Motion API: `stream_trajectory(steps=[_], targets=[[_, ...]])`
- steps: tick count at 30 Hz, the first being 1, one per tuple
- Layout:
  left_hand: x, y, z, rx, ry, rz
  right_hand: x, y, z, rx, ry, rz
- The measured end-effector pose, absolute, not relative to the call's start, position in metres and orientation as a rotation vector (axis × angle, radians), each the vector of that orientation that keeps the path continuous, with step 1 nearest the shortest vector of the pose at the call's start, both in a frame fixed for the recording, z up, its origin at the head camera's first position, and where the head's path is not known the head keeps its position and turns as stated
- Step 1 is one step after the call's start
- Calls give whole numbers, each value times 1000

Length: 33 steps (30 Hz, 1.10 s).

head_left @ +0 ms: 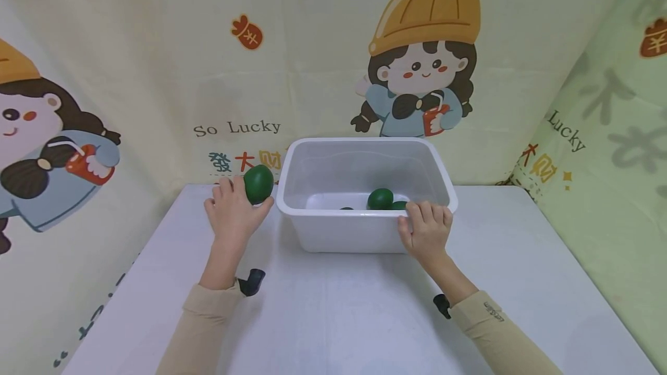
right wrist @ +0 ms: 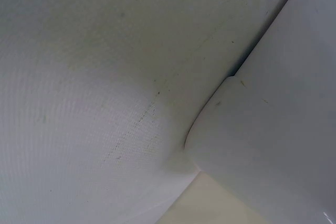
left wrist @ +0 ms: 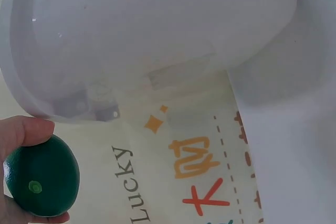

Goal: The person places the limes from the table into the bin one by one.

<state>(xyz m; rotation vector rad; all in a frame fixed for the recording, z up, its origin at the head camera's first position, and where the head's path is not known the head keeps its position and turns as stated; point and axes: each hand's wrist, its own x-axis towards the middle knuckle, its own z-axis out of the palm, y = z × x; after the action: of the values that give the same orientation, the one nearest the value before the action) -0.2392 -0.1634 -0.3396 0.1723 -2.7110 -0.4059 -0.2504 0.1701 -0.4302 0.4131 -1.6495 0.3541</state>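
Note:
My left hand point(head_left: 233, 212) holds a smooth dark green oval fruit point(head_left: 259, 184) just left of a white plastic tub point(head_left: 344, 231). In the left wrist view the thumb and a fingertip grip this fruit point(left wrist: 46, 179), which has a pale green stem spot. Over the tub's front rim, near its right corner, curl the fingers of my right hand point(head_left: 428, 230). Inside the tub lies another green fruit point(head_left: 380, 198), with parts of more green ones showing; the front wall hides the rest. The right wrist view shows the tub's outer wall point(right wrist: 273, 124) but not the hand.
The tub stands toward the back of a table with a white cover point(head_left: 333, 311). Behind it hangs a cream cloth point(head_left: 323, 62) printed with cartoon figures and lettering, and similar cloth lines both sides. A small black device point(head_left: 252, 282) sits at each wrist.

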Motion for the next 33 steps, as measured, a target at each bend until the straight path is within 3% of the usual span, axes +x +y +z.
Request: stream_trajectory(steps=[33], targets=[[-256,-143,-321,39,-2676,-393,-249,171,-431,421,-1647,361]])
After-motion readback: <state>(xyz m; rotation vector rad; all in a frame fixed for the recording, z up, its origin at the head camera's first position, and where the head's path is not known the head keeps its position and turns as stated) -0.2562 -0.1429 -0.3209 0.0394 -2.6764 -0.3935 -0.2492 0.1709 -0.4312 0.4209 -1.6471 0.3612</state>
